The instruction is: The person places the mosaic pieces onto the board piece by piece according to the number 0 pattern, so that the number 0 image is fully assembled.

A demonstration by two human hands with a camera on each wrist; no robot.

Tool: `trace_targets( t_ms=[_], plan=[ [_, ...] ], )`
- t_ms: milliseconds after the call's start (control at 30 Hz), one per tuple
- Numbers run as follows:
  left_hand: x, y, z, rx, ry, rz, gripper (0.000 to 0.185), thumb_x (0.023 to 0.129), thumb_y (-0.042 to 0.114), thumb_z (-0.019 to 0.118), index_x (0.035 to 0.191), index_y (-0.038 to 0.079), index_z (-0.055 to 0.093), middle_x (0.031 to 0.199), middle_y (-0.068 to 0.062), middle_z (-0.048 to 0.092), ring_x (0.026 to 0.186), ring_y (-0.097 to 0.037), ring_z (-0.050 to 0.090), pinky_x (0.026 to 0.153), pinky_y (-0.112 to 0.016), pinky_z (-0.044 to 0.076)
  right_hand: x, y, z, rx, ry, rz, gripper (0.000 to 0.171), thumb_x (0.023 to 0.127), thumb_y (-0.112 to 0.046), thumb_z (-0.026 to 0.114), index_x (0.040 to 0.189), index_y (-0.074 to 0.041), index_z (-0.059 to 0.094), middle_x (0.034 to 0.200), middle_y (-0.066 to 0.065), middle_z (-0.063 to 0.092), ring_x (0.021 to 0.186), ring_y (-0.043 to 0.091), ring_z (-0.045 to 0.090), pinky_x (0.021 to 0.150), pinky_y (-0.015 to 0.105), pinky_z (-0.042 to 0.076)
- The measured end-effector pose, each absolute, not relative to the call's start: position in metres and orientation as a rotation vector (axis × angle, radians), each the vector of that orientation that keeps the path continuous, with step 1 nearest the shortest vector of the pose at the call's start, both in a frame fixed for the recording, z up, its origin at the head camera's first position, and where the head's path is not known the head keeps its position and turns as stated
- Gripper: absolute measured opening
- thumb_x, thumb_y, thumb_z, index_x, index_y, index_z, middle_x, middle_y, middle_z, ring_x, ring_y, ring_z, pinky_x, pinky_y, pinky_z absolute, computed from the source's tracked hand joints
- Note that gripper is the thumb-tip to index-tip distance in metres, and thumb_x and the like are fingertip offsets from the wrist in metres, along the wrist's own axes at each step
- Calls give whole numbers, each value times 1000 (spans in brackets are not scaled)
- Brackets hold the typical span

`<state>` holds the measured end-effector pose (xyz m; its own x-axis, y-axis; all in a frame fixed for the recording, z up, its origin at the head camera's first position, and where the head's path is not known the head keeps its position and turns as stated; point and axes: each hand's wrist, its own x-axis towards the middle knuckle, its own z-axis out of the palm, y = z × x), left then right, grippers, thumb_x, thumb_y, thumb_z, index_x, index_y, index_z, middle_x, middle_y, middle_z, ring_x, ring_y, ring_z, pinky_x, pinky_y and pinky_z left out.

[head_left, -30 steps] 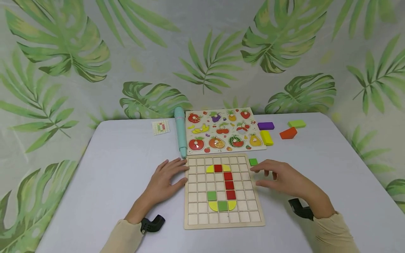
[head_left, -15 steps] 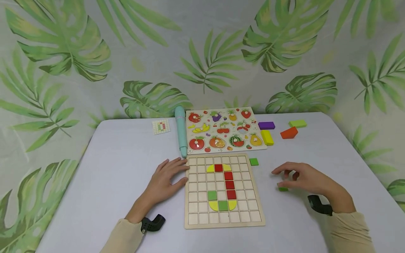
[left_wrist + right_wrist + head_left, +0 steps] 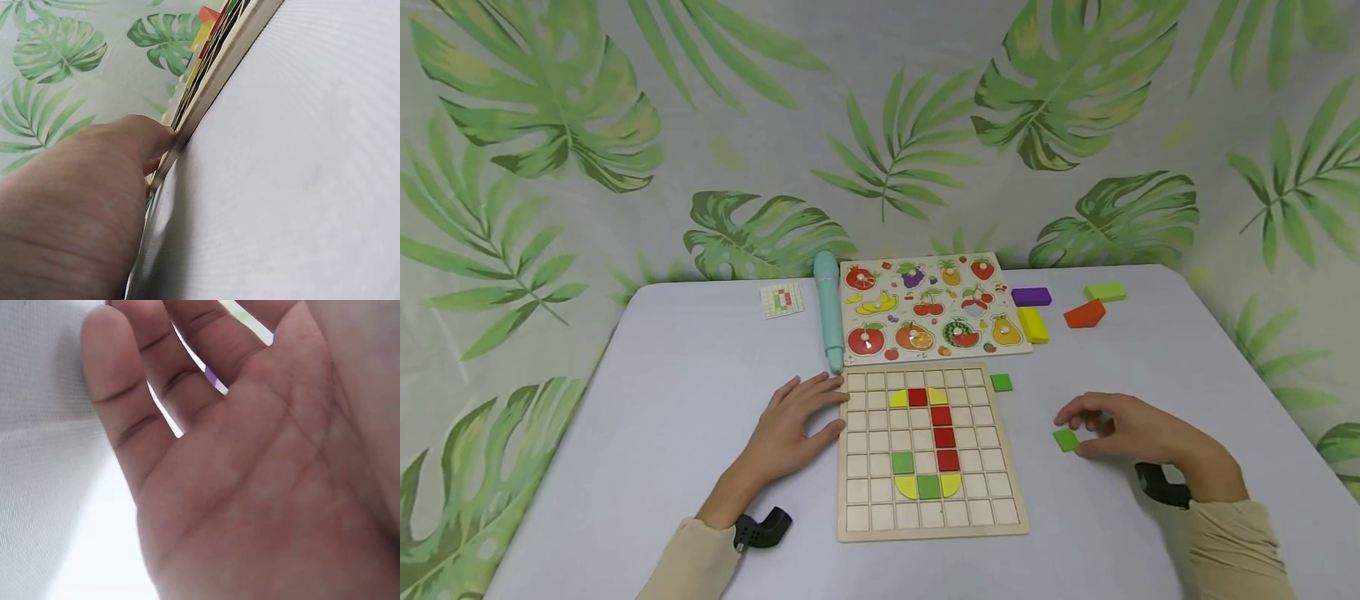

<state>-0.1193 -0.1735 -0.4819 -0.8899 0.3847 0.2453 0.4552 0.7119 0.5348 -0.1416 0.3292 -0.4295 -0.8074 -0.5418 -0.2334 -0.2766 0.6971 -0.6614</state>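
A square wooden grid board lies on the table, with red, green and yellow tiles set in several cells as a rounded shape. My left hand rests along the board's left edge, its fingers extended and touching the frame. In the left wrist view, the fingers meet the board's edge. To the right of the board, my right hand pinches a small green square tile between thumb and index finger, low over the table. The right wrist view shows mostly my palm; the tile is hidden there.
Another green tile lies by the board's upper right corner. Behind stand a fruit peg puzzle, a teal pen-shaped thing and a small pattern card. Purple, yellow, red and lime blocks lie back right.
My right hand has moved right from the board's edge to a green tile it covered earlier, and now pinches it, the tile turned and shifted slightly. My left hand has stayed put.
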Motion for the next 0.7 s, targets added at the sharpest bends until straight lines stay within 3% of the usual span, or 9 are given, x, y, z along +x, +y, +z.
trace_targets(
  t_ms=[367, 700],
  plan=[
    [-119, -174, -482, -691, -2793, -925, 42, 96, 32, 73, 135, 18, 68, 153, 1, 56, 149, -24, 43, 126, -54, 23, -144, 318, -433, -721, 2607, -824, 27, 88, -22, 83, 113, -26, 74, 110, -10, 70, 89, 7, 57, 74, 21, 52],
    [-120, -174, -483, -699, -2788, -927, 42, 96, 32, 73, 135, 18, 68, 153, 1, 55, 150, -24, 42, 126, -55, 23, -146, 300, -440, -713, 2678, -831, 29, 86, -19, 85, 111, -19, 72, 98, -10, 64, 83, 5, 53, 67, 21, 49]
  ],
)
